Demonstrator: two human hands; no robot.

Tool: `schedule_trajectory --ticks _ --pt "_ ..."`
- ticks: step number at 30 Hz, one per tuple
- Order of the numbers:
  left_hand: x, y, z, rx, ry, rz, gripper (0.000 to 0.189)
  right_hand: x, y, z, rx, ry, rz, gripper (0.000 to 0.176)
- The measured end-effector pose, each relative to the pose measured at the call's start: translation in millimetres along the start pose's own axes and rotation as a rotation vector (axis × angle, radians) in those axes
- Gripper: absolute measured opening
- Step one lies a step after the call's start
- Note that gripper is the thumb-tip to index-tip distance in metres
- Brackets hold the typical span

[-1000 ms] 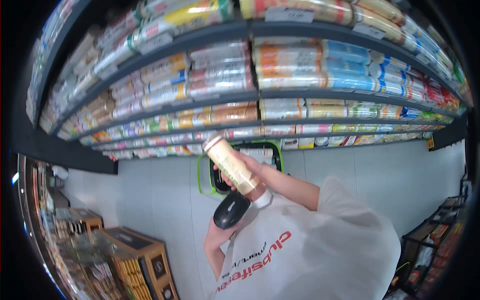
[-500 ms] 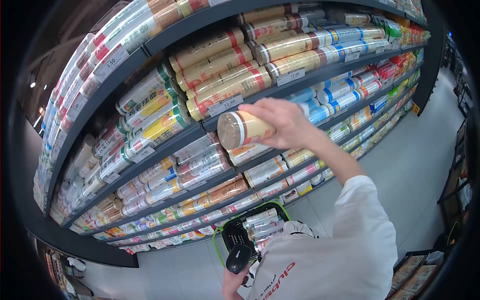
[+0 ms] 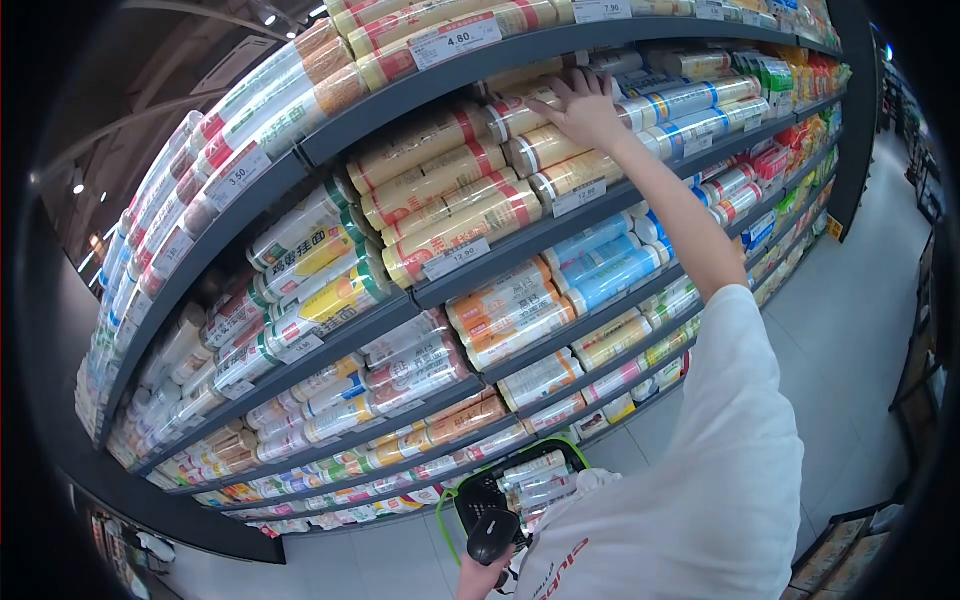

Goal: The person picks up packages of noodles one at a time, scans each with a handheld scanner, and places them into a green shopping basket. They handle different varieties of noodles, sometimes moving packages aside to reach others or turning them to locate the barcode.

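Note:
My right hand [image 3: 583,108] reaches onto the upper shelf, fingers spread over cream-coloured rolls of dried noodles. Its fingertips touch the top of a noodle roll with a red band [image 3: 520,114], and I see no grip round it. Just below the hand lie more noodle rolls [image 3: 585,175] above a price tag [image 3: 580,197]. Low in view, my left hand [image 3: 483,577] is closed round the handle of a black barcode scanner [image 3: 490,537]. Close by, a black basket with a green rim [image 3: 465,482] holds several noodle rolls [image 3: 540,480].
Long dark shelves [image 3: 420,290] curve across the view, stacked with noodle packs in several tiers. An upper shelf edge [image 3: 400,85] overhangs the right hand's level. Grey tiled floor [image 3: 820,340] runs along the right, with another display [image 3: 835,550] at lower right.
My right hand has moved up and away onto the upper shelf. The noodle roll it gripped in front of the shelf is no longer in its grasp; the fingers have spread.

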State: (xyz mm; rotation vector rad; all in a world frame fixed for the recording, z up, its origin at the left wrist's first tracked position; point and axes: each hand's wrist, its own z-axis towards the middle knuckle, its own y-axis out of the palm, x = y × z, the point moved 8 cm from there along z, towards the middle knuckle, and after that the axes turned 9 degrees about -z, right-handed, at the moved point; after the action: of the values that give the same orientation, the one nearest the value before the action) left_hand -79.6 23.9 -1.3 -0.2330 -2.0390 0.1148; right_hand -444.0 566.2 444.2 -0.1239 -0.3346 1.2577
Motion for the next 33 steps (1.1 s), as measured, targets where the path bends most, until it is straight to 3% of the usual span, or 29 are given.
schedule_trajectory --ticks 3,6,15,18,21,27,30,33 --pt "-13.2 1.6 4.3 0.035 -0.083 -0.016 0.057 -25.4 -14.2 -6.2 0.154 0.197 0.056 0.066" --pt "-24.8 1.4 12.8 0.027 -0.123 0.004 0.057 -78.4 -43.3 -2.2 0.052 0.094 0.228 0.061" --pt "-6.3 3.2 14.1 0.023 -0.199 0.072 0.052 -93.6 -39.0 -1.1 0.197 0.104 0.389 0.043" --pt "-8.5 7.2 13.1 0.036 -0.077 -0.068 0.044 -98.6 -41.8 -1.0 0.234 0.068 0.391 0.04" --pt "-8.2 11.4 7.3 0.067 -0.087 -0.201 0.036 -101.9 -45.8 -0.6 0.251 0.044 0.383 0.039" --pt "27.1 13.6 -6.0 -0.037 -0.08 -0.061 0.031 -103.2 -20.5 3.2 0.162 0.04 0.357 0.045" --pt "17.0 10.2 -5.4 -0.051 -0.034 -0.139 0.028 -103.8 -33.3 3.4 0.206 -0.031 0.368 0.042" --pt "23.6 10.1 -5.5 -0.072 -0.044 -0.1 0.025 -104.1 -34.9 -5.2 0.148 -0.079 0.285 0.052"
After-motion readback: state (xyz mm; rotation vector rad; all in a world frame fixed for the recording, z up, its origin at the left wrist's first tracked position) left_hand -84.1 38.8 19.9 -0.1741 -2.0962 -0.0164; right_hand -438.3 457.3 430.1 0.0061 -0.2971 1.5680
